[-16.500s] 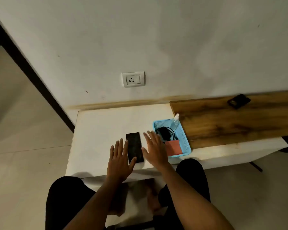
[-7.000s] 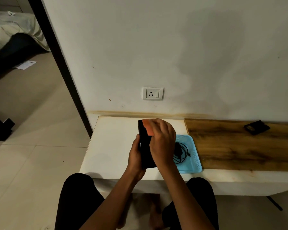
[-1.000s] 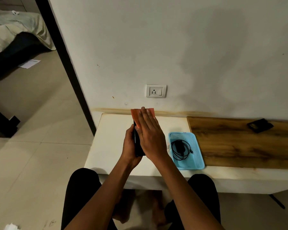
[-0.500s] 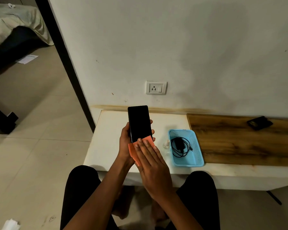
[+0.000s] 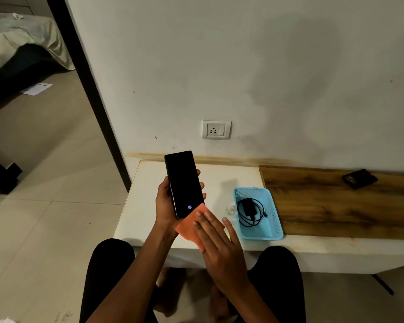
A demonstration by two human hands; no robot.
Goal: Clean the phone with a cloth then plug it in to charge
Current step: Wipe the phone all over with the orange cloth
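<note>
Since half a second before, the right hand point(image 5: 219, 243) had slid the orange cloth point(image 5: 191, 226) a little further down, so that it covered only the bottom edge of the phone point(image 5: 183, 183) and a small lit fingerprint icon showed on the dark screen just above the cloth. The left hand point(image 5: 166, 203) gripped the phone from behind and from its left side, with fingertips curled round the right edge, holding it nearly upright and slightly tilted above the white tabletop point(image 5: 145, 206), screen toward the camera. The right hand lay flat, fingers straight and together, pressing the cloth against the phone's lower end, and part of the cloth hung free below the phone. To the right, on the tabletop, stood a light blue basket point(image 5: 274, 220) holding a black charger with its coiled cable point(image 5: 251, 210). A small clear bottle point(image 5: 230, 209) stood just beside the basket's left wall. A wooden board point(image 5: 324, 206) lay beyond the basket, with a small dark object point(image 5: 359, 178) near its far edge. A white wall socket point(image 5: 216, 129) sat on the wall above the tabletop, with nothing plugged into it.
</note>
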